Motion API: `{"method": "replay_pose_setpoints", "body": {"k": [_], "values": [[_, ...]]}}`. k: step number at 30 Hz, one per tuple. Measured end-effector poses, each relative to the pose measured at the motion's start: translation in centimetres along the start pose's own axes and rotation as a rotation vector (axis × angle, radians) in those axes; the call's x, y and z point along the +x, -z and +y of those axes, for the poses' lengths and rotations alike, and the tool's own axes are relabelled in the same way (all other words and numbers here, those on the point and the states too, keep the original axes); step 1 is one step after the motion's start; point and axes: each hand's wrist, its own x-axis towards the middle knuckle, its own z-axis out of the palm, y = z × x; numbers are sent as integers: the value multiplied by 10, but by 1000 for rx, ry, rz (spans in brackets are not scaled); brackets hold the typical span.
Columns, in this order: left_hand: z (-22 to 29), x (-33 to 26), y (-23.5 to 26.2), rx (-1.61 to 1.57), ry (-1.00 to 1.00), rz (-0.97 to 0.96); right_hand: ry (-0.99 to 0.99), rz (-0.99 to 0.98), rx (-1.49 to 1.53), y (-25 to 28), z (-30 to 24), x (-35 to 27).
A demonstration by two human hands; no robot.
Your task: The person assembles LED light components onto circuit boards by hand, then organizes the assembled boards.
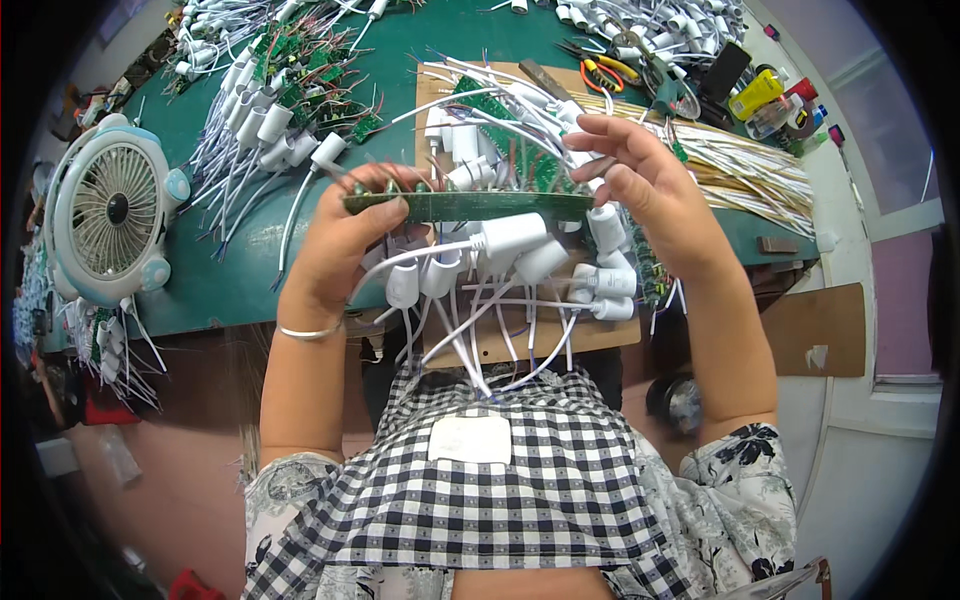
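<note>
My left hand (335, 230), with a bangle on its wrist, grips one end of a long green circuit board (470, 207), thumb along its edge. The board is held nearly level, with thin wires and small parts standing on its far side. At the board's right end is my right hand (650, 185). Its thumb and fingers are bent toward each other; whatever lies between them is too small to make out. Below the board hang several white cylindrical housings (515, 235) with white cables. Behind it, more white cables (500, 105) and green boards lie on a brown sheet (600, 335).
A green table (400, 90) holds a heap of wired boards (260, 110) at left and white housings (660, 30) at far right. A fan (117, 208) stands at left. Pliers (603, 73), a yellow bottle (756, 94) and bundled white cables (740, 170) lie to the right.
</note>
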Motion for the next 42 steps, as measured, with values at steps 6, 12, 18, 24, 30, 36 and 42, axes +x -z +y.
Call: {"method": "replay_pose_setpoints", "body": {"k": [6, 12, 18, 24, 30, 36, 42], "values": [[46, -45, -35, 312, -517, -142, 183, -17, 371, -43, 13, -22], [40, -48, -39, 361, -58, 77, -92, 93, 240, -53, 9, -3], [4, -5, -35, 390, -302, 274, -25, 205, 50, -43, 38, 50], [45, -34, 10, 159, -216, 157, 585, 675, -1025, -6, 22, 61], [41, -39, 7, 129, -148, 33, 117, -156, -111, -89, 12, 54], [16, -18, 38, -4, -176, 166, 87, 14, -534, -127, 48, 118], [6, -27, 51, -79, -268, 368, -28, -10, 105, -141, 56, 132]]}}
